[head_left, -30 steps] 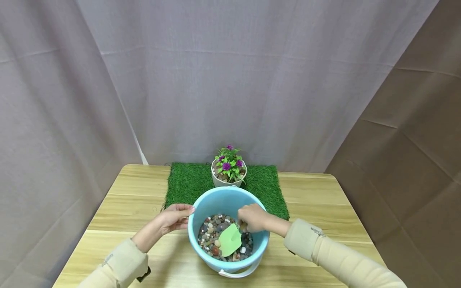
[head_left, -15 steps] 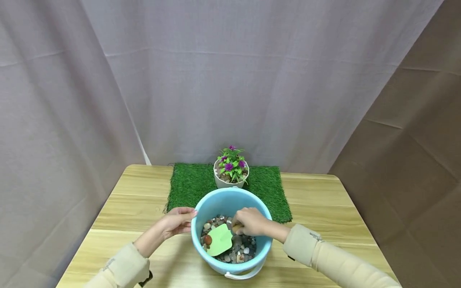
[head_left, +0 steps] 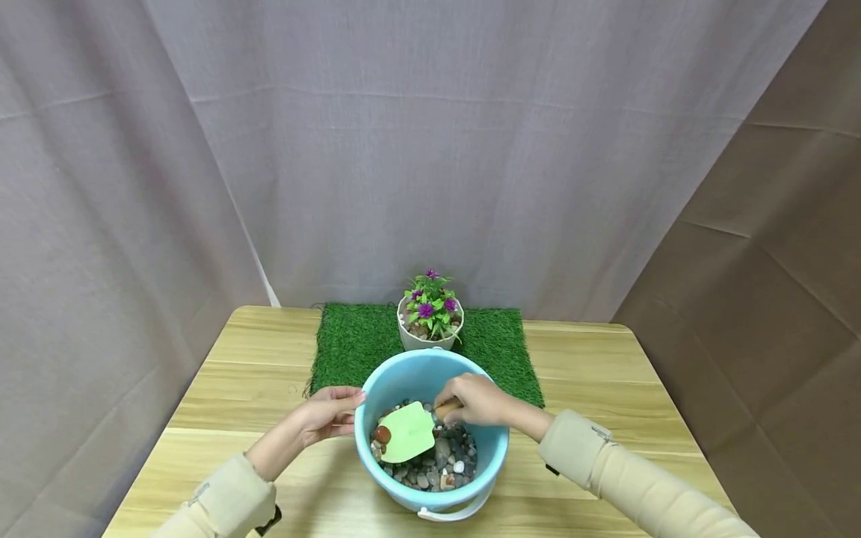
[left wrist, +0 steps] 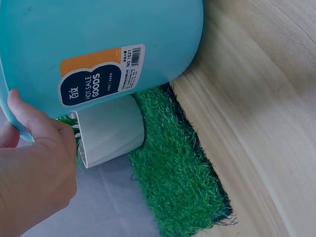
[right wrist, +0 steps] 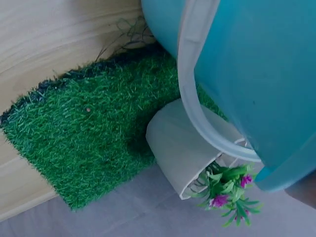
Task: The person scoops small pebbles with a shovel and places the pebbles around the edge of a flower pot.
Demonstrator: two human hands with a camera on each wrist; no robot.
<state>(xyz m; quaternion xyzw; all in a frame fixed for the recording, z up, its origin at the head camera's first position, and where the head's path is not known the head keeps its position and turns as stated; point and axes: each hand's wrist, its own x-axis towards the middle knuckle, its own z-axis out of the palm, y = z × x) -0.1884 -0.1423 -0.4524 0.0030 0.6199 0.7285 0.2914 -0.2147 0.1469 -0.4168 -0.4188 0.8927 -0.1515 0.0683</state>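
Note:
A light-blue bucket point(head_left: 397, 379) with mixed pebbles point(head_left: 430, 471) in its bottom stands mid-table in the head view. My left hand point(head_left: 331, 412) pinches its left rim; the left wrist view shows that hand point(left wrist: 42, 163) at the rim, beside a labelled bucket wall point(left wrist: 163, 29). Inside the bucket, my right hand point(head_left: 476, 400) grips the wooden handle point(head_left: 449, 407) of a small trowel. Its pale-green blade point(head_left: 409, 437) points left over the pebbles, with a reddish-brown stone point(head_left: 383, 435) at its left edge. In the right wrist view the bucket wall hides most of the right hand.
Behind the bucket, a white pot point(head_left: 422, 342) of purple flowers point(head_left: 426, 310) stands on a green artificial-grass mat point(head_left: 356, 340). The bucket's white carrying handle point(head_left: 457, 514) hangs at the front. Grey curtains point(head_left: 430, 187) rise behind the wooden table point(head_left: 572, 366).
My right hand has moved the trowel blade left and slightly back across the pebbles, and the reddish stone now sits at its edge. My left hand stays at the rim.

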